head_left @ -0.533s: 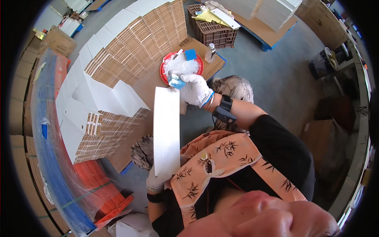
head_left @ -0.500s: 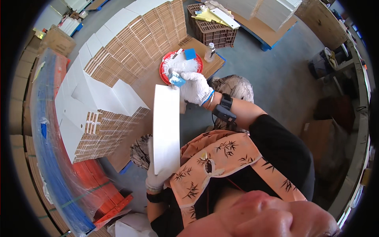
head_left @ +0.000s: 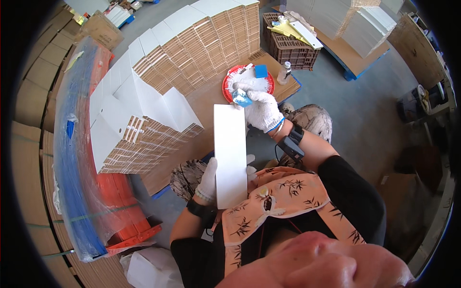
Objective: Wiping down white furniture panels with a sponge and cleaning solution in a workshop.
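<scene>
Head view shows us stacks of white-faced cardboard sheets (head_left: 144, 110) at left, a red plate (head_left: 229, 85) holding white paste and a blue scraper (head_left: 260, 71), and beyond it a brown crate (head_left: 293, 50). Our gloved left hand (head_left: 209, 180) is closed around the lower edge of a long white panel (head_left: 230, 153) standing over our lap. Our gloved right hand (head_left: 261, 111) pinches a small blue applicator (head_left: 240, 98) at the panel's top end, just before the plate.

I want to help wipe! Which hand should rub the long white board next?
Probably the right hand: it holds the small blue sponge at the long white board's far end. The left hand grips its near end.
</scene>
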Demonstrator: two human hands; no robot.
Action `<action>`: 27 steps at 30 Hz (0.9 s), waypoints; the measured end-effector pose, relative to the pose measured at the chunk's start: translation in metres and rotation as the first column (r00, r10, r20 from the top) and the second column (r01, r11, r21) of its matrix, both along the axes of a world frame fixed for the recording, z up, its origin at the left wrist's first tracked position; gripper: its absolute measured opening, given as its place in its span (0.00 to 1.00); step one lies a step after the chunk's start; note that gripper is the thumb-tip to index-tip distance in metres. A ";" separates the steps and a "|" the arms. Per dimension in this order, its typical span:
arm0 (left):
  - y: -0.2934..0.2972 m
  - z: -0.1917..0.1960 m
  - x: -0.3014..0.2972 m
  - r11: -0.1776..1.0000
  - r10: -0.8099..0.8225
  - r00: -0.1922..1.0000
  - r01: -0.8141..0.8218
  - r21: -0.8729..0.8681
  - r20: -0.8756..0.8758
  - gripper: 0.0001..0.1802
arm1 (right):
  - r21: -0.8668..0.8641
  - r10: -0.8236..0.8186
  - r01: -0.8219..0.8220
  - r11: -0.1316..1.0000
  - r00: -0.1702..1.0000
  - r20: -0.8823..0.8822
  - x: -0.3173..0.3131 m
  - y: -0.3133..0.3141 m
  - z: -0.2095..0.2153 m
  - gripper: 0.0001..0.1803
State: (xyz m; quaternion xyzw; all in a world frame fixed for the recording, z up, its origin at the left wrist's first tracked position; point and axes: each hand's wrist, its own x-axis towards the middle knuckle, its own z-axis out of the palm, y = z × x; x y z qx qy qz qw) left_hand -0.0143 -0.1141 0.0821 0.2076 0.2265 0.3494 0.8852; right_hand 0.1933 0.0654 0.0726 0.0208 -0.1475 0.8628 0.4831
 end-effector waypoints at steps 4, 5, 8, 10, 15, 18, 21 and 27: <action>0.032 -0.008 0.001 0.989 0.147 0.987 -0.145 0.030 -0.070 0.52 | 0.335 -0.427 0.347 0.876 0.881 0.204 0.017 0.001 0.017 0.26; 0.042 -0.005 0.003 0.964 0.248 0.957 -0.259 -0.057 -0.152 0.52 | 0.392 -0.412 0.315 0.865 0.891 0.192 0.020 -0.004 0.018 0.27; 0.066 0.001 0.015 0.929 0.369 0.918 -0.369 0.024 -0.142 0.49 | 0.392 -0.020 -0.084 0.916 0.967 0.254 0.017 -0.045 0.026 0.29; 0.078 -0.003 0.023 0.941 0.332 0.943 -0.334 0.056 0.033 0.43 | 0.526 -0.072 -0.166 0.834 0.913 0.402 0.003 -0.057 0.005 0.26; 0.084 0.002 0.032 0.980 0.152 0.966 -0.119 0.161 -0.210 0.39 | 0.383 -0.001 -0.056 0.922 0.989 0.146 0.007 0.006 0.018 0.30; 0.087 -0.006 0.032 0.988 0.150 0.988 -0.148 0.048 -0.044 0.43 | 0.452 -0.119 0.080 0.888 0.991 0.059 0.023 0.068 0.039 0.29; 0.103 -0.015 0.029 0.988 0.145 0.989 -0.144 0.052 -0.019 0.46 | 0.288 -0.109 0.079 0.955 0.990 0.092 0.010 0.076 0.045 0.27; 0.145 -0.012 -0.004 0.941 0.325 0.940 -0.310 0.131 -0.106 0.52 | 0.247 0.355 -0.429 0.869 0.888 0.293 -0.029 0.014 -0.016 0.29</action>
